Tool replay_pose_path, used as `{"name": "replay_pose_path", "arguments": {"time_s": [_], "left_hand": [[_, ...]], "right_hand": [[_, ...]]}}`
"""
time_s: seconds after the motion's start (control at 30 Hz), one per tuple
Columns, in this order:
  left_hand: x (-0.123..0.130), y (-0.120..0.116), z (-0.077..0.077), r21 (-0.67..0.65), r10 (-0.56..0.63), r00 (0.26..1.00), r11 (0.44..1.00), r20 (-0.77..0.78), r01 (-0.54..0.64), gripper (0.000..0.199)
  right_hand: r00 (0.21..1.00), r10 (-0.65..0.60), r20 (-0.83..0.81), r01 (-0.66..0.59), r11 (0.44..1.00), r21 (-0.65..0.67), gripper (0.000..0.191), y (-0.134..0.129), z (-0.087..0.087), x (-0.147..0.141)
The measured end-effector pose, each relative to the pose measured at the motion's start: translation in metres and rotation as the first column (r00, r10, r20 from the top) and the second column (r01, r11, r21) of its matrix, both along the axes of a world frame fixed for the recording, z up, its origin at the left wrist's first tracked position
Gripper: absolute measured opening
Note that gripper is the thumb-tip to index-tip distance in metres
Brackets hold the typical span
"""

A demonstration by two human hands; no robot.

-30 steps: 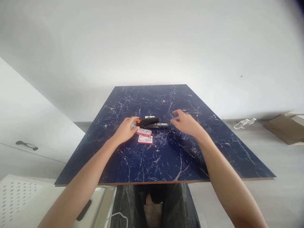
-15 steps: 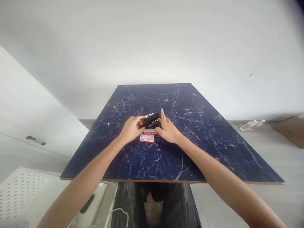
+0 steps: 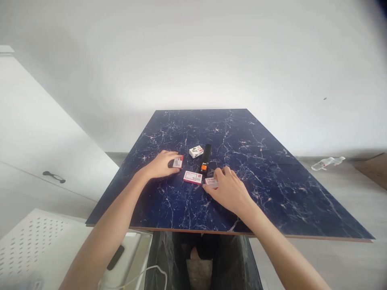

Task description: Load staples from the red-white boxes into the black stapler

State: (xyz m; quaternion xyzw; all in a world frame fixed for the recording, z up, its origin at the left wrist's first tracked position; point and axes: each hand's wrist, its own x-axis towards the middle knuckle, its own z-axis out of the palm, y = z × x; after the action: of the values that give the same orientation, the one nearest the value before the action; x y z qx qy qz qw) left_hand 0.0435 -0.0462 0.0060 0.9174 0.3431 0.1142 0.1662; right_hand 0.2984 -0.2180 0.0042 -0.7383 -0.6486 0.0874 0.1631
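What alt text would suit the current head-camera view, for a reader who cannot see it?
The left hand holds a small red-and-white box, and the right hand partly covers a second box at a blue marble-patterned table. Between them lie a third box, a black stapler with an orange patch, and a mostly white carton.

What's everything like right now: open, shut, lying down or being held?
Black stapler: lying down, looks shut.
White box: looks shut.
Middle red-and-white box: lying flat.
Left red-and-white box: held in the left grip.
Right red-and-white box: in the right grip, partly hidden.
White cupboard: shut.
Clear bottle: lying on its side.
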Motion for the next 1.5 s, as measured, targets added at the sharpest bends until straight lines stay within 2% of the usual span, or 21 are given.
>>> {"name": "replay_pose_path", "arguments": {"time_s": [0.1,0.2,0.27,0.33,0.47,0.57,0.63,0.7,0.8,0.9,1.03,1.1,1.33,1.5], "left_hand": [[0.001,-0.003,0.006,-0.075,-0.009,0.992,0.997,0.127,0.019,0.055],[0.013,-0.018,0.015,-0.195,-0.103,0.971,0.97,0.216,0.146,0.064],[0.02,-0.027,0.019,-0.265,-0.208,0.963,0.932,0.172,0.248,0.069],[0.025,-0.033,0.019,-0.304,-0.273,0.955,0.906,0.112,0.295,0.068],[0.031,-0.047,0.014,-0.324,-0.276,0.958,0.901,0.083,0.288,0.054],[0.034,-0.059,0.012,-0.313,-0.275,0.956,0.903,0.106,0.294,0.073],[0.034,-0.065,0.013,-0.33,-0.298,0.948,0.889,0.108,0.317,0.093],[0.032,-0.066,0.013,-0.37,-0.331,0.938,0.863,0.1,0.344,0.104],[0.031,-0.065,0.011,-0.394,-0.335,0.937,0.852,0.095,0.345,0.101],[0.037,-0.069,0.003,-0.326,-0.303,0.948,0.891,0.093,0.317,0.102],[0.044,-0.074,-0.006,-0.176,-0.285,0.957,0.94,0.06,0.291,0.115],[0.043,-0.073,-0.006,-0.154,-0.282,0.958,0.946,0.043,0.285,0.12],[0.031,-0.067,0.004,-0.267,-0.273,0.956,0.918,0.109,0.292,0.113],[0.029,-0.064,0.002,-0.324,-0.257,0.96,0.904,0.109,0.279,0.11]], "right_hand": [[0.995,0.073,-0.062,-0.068,0.994,0.091,0.02,-0.004,-0.013,-0.004],[0.981,0.123,-0.151,-0.102,0.985,0.14,0.024,-0.003,-0.018,0.003],[0.977,0.138,-0.164,-0.114,0.982,0.15,0.021,-0.003,-0.018,0.008],[0.977,0.143,-0.161,-0.119,0.981,0.154,0.019,-0.003,-0.016,0.01],[0.972,0.039,-0.231,-0.002,0.987,0.161,0.018,-0.002,-0.013,0.01],[0.942,-0.049,-0.333,0.117,0.975,0.187,0.023,-0.01,-0.011,0.009],[0.919,-0.045,-0.392,0.137,0.968,0.209,0.022,-0.021,-0.012,0.004],[0.904,-0.003,-0.428,0.116,0.964,0.239,0.019,-0.033,-0.015,-0.006],[0.903,0.105,-0.416,0.023,0.957,0.291,0.02,-0.043,-0.016,-0.024],[0.907,0.215,-0.361,-0.101,0.946,0.309,0.025,-0.039,-0.01,-0.038],[0.911,0.289,-0.294,-0.224,0.946,0.235,0.03,-0.025,0.001,-0.04],[0.912,0.295,-0.284,-0.249,0.951,0.186,0.032,-0.02,0.005,-0.038],[0.936,0.272,-0.224,-0.249,0.96,0.125,0.032,-0.016,0.007,-0.034],[0.937,0.28,-0.209,-0.266,0.959,0.092,0.032,-0.012,0.009,-0.034]]}}
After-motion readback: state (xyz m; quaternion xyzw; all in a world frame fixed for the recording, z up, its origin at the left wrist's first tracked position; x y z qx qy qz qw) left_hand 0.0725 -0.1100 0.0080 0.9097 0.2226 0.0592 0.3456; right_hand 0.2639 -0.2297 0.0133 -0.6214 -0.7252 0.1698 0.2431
